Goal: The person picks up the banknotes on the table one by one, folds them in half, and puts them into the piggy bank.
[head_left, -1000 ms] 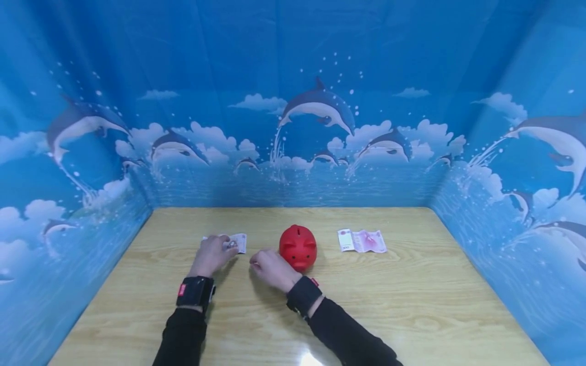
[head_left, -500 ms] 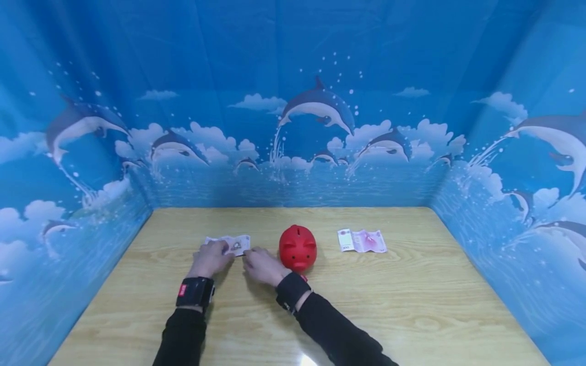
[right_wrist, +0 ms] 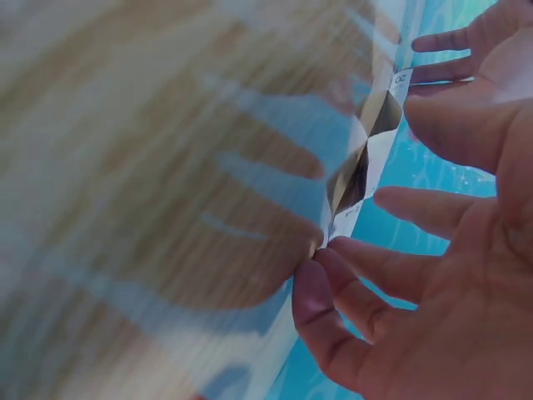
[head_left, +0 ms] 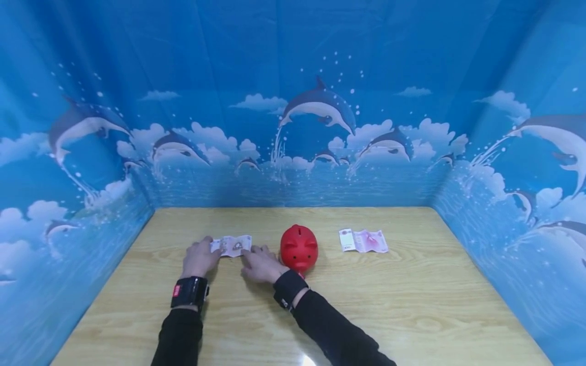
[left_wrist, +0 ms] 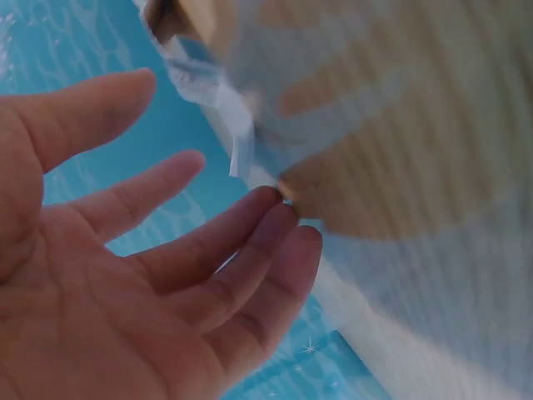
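Observation:
A creased, pale purple banknote point(head_left: 232, 246) lies on the table, left of a red piggy bank point(head_left: 298, 246). My left hand point(head_left: 200, 258) is at the note's left end; its thumb and forefinger stand apart with nothing between them in the left wrist view, and its other fingertips rest on the table. At the note's lower right corner is my right hand point(head_left: 261, 264), forefinger and thumb spread beside the note's wavy edge point(right_wrist: 387, 125) in the right wrist view. Its remaining fingertips touch the tabletop.
To the right of the piggy bank lies a second, pink banknote point(head_left: 363, 241). The wood-grain table point(head_left: 389, 300) is enclosed at the back and sides by a blue dolphin-print curtain point(head_left: 293, 188). My right forearm passes close in front of the piggy bank.
My left hand has drawn back leftward, uncovering most of the banknote, which has shifted slightly right. My right hand has moved left and forward to the note's right end.

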